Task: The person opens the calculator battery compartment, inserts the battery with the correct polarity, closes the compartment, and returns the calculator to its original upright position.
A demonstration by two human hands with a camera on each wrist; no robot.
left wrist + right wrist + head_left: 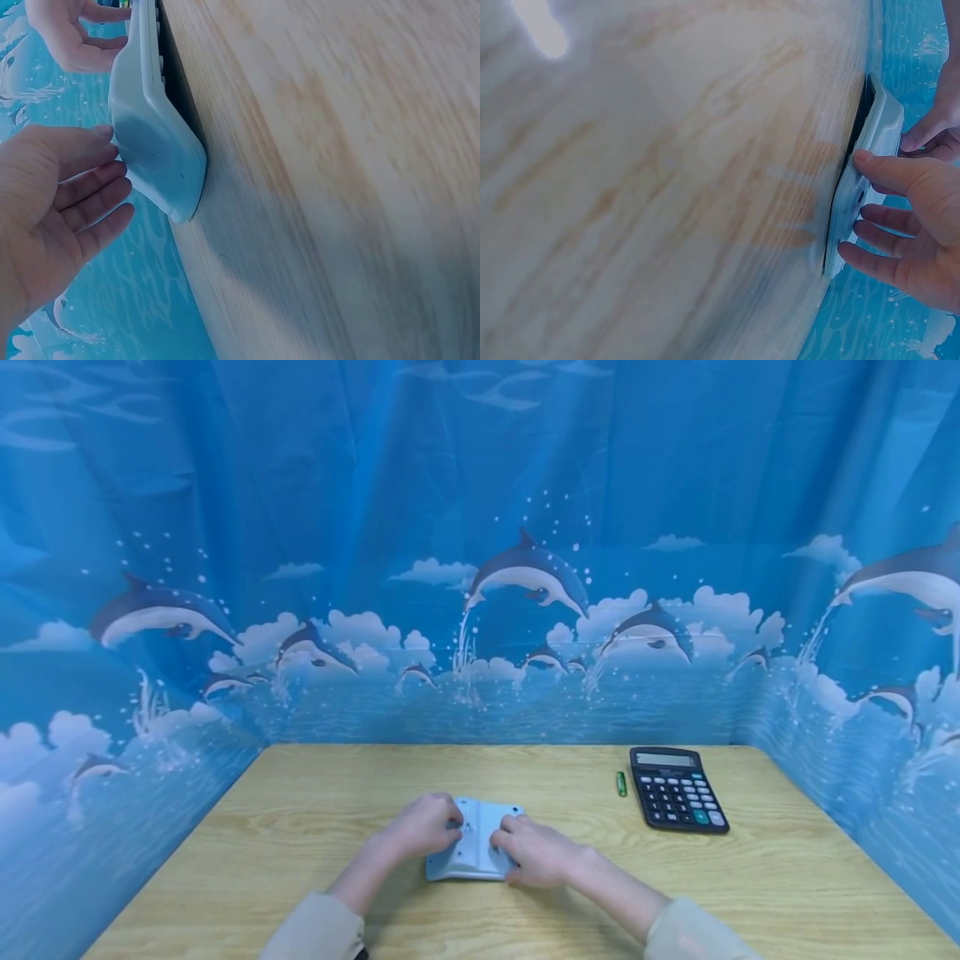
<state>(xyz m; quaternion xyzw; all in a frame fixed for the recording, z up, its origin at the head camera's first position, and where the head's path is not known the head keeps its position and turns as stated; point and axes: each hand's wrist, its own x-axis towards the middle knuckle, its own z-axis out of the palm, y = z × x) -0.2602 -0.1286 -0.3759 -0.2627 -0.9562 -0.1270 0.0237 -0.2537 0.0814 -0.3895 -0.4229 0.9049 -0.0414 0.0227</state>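
My right hand grips the light-blue calculator at its edge, face down on the table. My left hand bends its fingers at the back; pinching or just touching, I can't tell. Back side up is done; work there looks unfinished. A green battery lies loose near the black calculator.

Walled in Dolphin Blue

Hung behind and to both sides with blue curtain, falling in soft vertical folds. Printed with leaping dolphins, white clouds and rippling water. Furnished with a light wooden table, grained in yellowish brown. Marked, in the right wrist view, by a bright white glare on the wood.
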